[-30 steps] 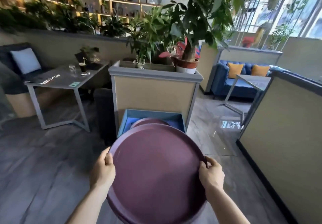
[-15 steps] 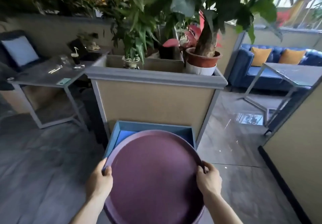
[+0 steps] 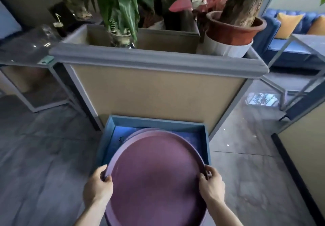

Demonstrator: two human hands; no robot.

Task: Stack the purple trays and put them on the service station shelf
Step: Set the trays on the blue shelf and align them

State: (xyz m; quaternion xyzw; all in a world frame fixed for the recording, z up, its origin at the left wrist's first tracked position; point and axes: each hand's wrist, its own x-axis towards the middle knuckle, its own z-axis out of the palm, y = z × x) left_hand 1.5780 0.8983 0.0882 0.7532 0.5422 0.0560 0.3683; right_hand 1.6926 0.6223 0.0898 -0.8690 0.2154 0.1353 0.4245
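Head view, single frame. I am seeing both hands gripping one round purple tray (image 3: pixel 154 176) by its rim, held roughly level over the floor. The left hand (image 3: pixel 97 184) is clamping the tray's left edge, fingers curled under the rim and thumb on top. The right hand (image 3: pixel 212 184) is clamping the right edge the same way, thumb hooked over the lip. The tray is spanning the whole gap between the two hands.

Just beyond the hands, the far edge of the held tray is overhanging a blue shelf box (image 3: pixel 158 121) sitting low against a beige planter cabinet (image 3: pixel 154 92). Inside that box, past the held tray's far rim, I am making out the curved edge of a second purple tray (image 3: pixel 140 130) lying on the blue floor of the box; whether the two trays are touching, I cannot tell.

Further beyond the hands, on top of the cabinet, a red-brown plant pot (image 3: pixel 233 30) is standing toward the right-hand side.
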